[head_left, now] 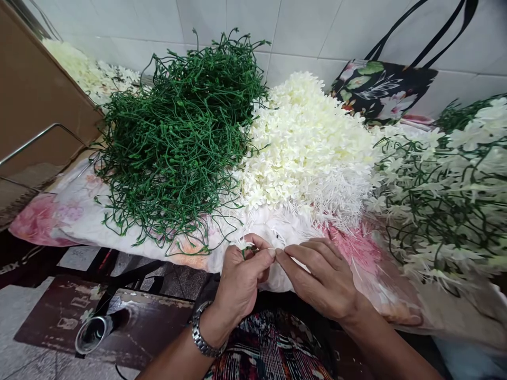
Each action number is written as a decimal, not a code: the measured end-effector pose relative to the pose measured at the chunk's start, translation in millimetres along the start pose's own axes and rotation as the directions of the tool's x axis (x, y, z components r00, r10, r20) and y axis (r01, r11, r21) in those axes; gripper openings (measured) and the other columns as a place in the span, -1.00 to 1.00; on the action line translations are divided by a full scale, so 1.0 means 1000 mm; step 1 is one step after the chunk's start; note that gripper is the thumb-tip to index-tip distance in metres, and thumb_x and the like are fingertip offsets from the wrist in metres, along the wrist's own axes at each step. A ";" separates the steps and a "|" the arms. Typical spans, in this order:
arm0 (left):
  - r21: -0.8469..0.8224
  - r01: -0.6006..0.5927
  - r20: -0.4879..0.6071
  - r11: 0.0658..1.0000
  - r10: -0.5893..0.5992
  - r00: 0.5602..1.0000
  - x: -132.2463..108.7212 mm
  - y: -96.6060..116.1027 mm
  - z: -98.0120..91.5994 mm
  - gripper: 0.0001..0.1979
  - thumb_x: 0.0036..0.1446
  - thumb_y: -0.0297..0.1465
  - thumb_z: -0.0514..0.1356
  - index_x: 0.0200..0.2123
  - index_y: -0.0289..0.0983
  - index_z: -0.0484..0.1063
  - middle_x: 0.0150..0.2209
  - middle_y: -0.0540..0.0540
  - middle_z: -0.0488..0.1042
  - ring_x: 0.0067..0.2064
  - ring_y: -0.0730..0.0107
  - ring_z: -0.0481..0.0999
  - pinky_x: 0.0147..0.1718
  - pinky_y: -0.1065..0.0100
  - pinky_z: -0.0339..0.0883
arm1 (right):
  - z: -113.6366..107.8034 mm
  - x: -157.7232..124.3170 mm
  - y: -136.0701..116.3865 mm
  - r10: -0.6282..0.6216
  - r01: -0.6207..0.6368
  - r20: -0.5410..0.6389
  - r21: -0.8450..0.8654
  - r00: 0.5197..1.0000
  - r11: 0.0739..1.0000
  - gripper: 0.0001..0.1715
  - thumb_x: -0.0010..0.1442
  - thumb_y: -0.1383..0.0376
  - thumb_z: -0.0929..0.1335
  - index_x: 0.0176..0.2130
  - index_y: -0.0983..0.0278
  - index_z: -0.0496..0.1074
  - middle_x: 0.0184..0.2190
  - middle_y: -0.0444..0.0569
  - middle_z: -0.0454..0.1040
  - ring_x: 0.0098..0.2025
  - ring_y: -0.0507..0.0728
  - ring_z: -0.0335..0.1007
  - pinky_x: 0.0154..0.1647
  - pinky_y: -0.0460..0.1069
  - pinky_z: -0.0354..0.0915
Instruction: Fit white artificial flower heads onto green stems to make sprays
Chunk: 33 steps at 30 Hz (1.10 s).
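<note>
In front of my body, my left hand (246, 272) is closed around a small white artificial flower (243, 244) with a bit of green stem, most of it hidden by the fingers. My right hand (322, 274) meets it fingertip to fingertip in a pinch; whatever tiny piece sits there is too small to make out. Beyond my hands lies a heap of white flower heads (304, 142). At its front edge are thin white plastic sprigs (343, 192). To the left rises a tangled pile of green plastic stems (178, 132).
White flowers on green stems (447, 200) are heaped at the right. A floral cloth (75, 211) covers the work surface. A cardboard box (43, 79) stands at the left, and a black floral bag (384, 89) leans on the tiled wall. A metal cup (92, 335) is on a low brown bench.
</note>
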<state>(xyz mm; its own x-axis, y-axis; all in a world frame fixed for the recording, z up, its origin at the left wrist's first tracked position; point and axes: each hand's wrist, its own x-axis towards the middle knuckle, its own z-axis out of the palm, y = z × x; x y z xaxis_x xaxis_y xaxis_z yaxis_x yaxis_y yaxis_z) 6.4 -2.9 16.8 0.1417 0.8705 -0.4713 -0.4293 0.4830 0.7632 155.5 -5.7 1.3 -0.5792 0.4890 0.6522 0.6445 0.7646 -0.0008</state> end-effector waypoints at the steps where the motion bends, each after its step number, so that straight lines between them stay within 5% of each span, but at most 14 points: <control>1: 0.012 -0.010 0.003 1.000 0.010 1.000 0.000 0.000 -0.001 -0.70 -0.21 -0.33 0.28 -0.65 -0.28 0.17 -0.73 0.17 0.00 -0.64 0.66 -0.07 -0.64 0.48 -0.22 | -0.001 0.001 -0.001 0.014 -0.014 -0.007 0.025 1.000 1.000 -0.78 0.14 0.45 0.31 -0.18 0.26 0.41 -0.37 -0.02 0.47 -0.34 0.08 0.31 -0.34 0.03 0.29; 5: 0.045 -0.112 -0.010 0.993 0.113 0.994 0.003 -0.003 -0.009 -0.77 -0.13 -0.41 0.22 -0.63 -0.27 0.16 -0.69 0.17 -0.04 -0.61 0.63 -0.09 -0.60 0.44 -0.22 | -0.006 0.009 0.007 0.116 -0.111 -0.032 0.133 0.993 0.985 -0.80 0.12 0.46 0.33 -0.21 0.27 0.40 -0.40 -0.01 0.45 -0.37 0.07 0.33 -0.40 0.00 0.30; 10: 0.123 -0.244 0.009 0.962 0.245 0.969 0.010 -0.004 -0.019 -0.81 -0.04 -0.46 0.17 -0.60 -0.28 0.20 -0.63 0.12 0.02 -0.59 0.61 -0.05 -0.59 0.40 -0.22 | 0.000 0.016 0.041 0.330 -0.325 0.127 -0.062 0.935 0.944 -0.85 0.19 0.42 0.25 -0.37 0.28 0.39 -0.50 -0.04 0.40 -0.41 0.07 0.32 -0.40 -0.02 0.26; 14: 0.116 -0.277 0.024 0.954 0.276 0.961 0.013 -0.003 -0.019 -0.80 -0.05 -0.49 0.19 -0.60 -0.29 0.19 -0.59 0.10 0.06 -0.58 0.61 -0.04 -0.59 0.40 -0.21 | 0.016 0.025 0.053 0.349 -0.279 0.341 -0.238 0.873 0.930 -0.77 0.15 0.43 0.24 -0.51 0.29 0.34 -0.56 -0.04 0.36 -0.47 0.07 0.25 -0.44 -0.03 0.18; 18: 0.097 -0.258 0.015 0.961 0.258 0.966 0.014 0.000 -0.017 -0.83 -0.06 -0.48 0.20 -0.59 -0.30 0.23 -0.61 0.10 0.07 -0.59 0.62 -0.02 -0.60 0.42 -0.20 | 0.023 0.030 0.050 0.334 -0.235 0.398 -0.278 0.854 0.931 -0.77 0.08 0.50 0.24 -0.55 0.30 0.30 -0.57 -0.03 0.34 -0.50 0.07 0.23 -0.48 -0.03 0.12; 22: 0.049 -0.209 0.030 0.977 0.208 0.978 0.013 0.003 -0.016 -0.81 -0.06 -0.43 0.22 -0.59 -0.29 0.24 -0.63 0.13 0.04 -0.61 0.63 -0.03 -0.61 0.43 -0.22 | 0.012 0.029 0.049 0.411 -0.386 0.355 -0.143 0.840 0.911 -0.80 0.10 0.46 0.22 -0.53 0.28 0.26 -0.57 -0.08 0.31 -0.55 0.02 0.18 -0.55 -0.07 0.08; 27: 0.031 -0.176 0.020 0.984 0.176 0.984 0.010 0.001 -0.012 -0.82 -0.11 -0.36 0.27 -0.56 -0.30 0.31 -0.67 0.15 0.05 -0.63 0.65 -0.04 -0.62 0.46 -0.20 | -0.018 0.028 0.037 0.563 -0.618 0.261 0.255 0.784 0.743 -0.87 0.06 0.42 0.26 -0.49 0.25 0.27 -0.65 -0.21 0.25 -0.63 -0.05 0.15 -0.63 -0.14 0.10; 33: 0.040 -0.127 0.059 0.991 0.125 0.990 0.004 -0.002 0.000 -0.76 -0.12 -0.32 0.29 -0.60 -0.32 0.30 -0.70 0.15 0.06 -0.63 0.64 -0.01 -0.62 0.46 -0.17 | -0.020 0.021 0.002 0.643 -0.584 0.150 0.604 0.751 0.542 -0.93 0.13 0.41 0.30 -0.36 0.25 0.32 -0.47 -0.09 0.41 -0.43 0.03 0.36 -0.45 -0.09 0.30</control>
<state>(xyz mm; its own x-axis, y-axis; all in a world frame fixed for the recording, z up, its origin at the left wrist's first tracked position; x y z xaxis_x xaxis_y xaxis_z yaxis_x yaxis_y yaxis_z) 7.7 -0.3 13.6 0.1391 0.9279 -0.3459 -0.4078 0.3720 0.8339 154.4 -1.8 30.0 -0.0950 0.9218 0.3757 0.3860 0.3820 -0.8397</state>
